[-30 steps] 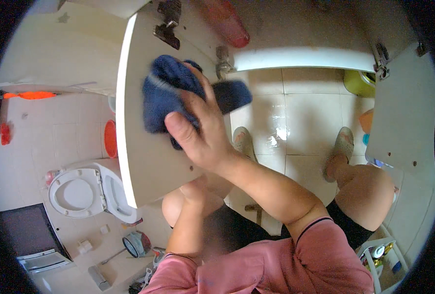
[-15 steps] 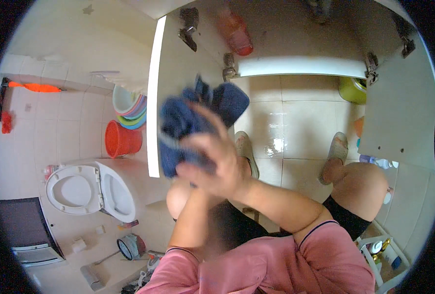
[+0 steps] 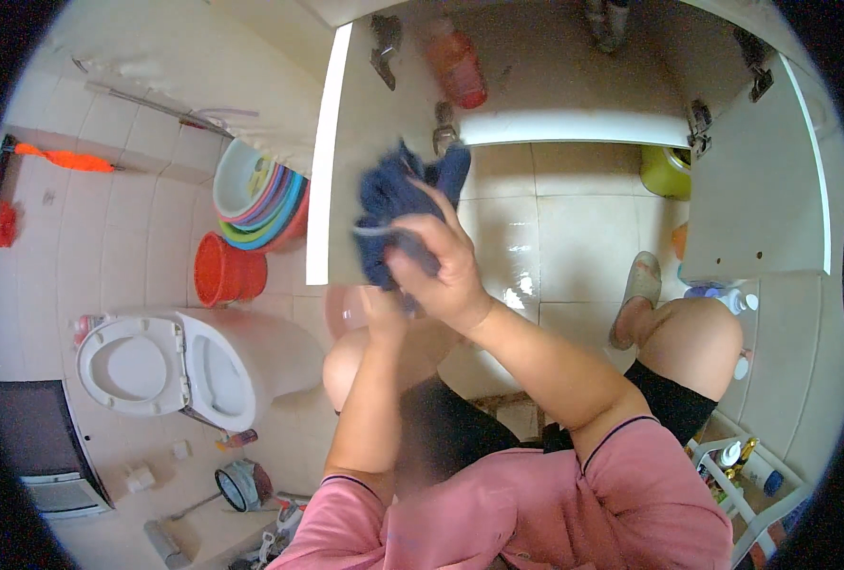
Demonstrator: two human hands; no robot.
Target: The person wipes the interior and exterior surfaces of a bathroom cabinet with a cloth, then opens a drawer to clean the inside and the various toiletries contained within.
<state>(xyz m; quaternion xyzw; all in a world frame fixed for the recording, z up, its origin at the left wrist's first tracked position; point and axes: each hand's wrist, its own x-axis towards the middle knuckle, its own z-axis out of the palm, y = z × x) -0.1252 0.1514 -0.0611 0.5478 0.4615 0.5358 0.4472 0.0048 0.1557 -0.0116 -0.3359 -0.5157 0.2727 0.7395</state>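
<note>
- Before the inner face of the left cabinet door (image 3: 360, 104), I have the dark blue cloth (image 3: 388, 204), bunched and blurred; whether it touches the panel I cannot tell.
- Right hand (image 3: 445, 271): I read the grip as closed on the cloth, with the thumb on the near side and the fingers around the upper part.
- Left hand (image 3: 382, 315): positioned just below the cloth, near the right wrist. It is blurred and partly covered, so I cannot tell whether it grips anything.
- Forearms: both extend from the sleeves of the pink shirt (image 3: 555, 513) toward the cloth, above the bent legs.
- Cabinet, far side of the hands: I see a red bottle (image 3: 460, 71) inside it, close to the left door. A metal hinge (image 3: 445, 131) sits just beyond the cloth.
- Right cabinet door (image 3: 759, 190): stands open, well apart from both hands. A green bin (image 3: 662, 174) is visible beside its hinged edge.
- Left of the left door: I locate a stack of coloured basins (image 3: 241, 185) and, next to it, a red bucket (image 3: 230, 269).
- Nearer on that side: a white toilet (image 3: 215, 375) with its lid raised.
- Lower right: a white rack (image 3: 768, 518) holding bottles.
</note>
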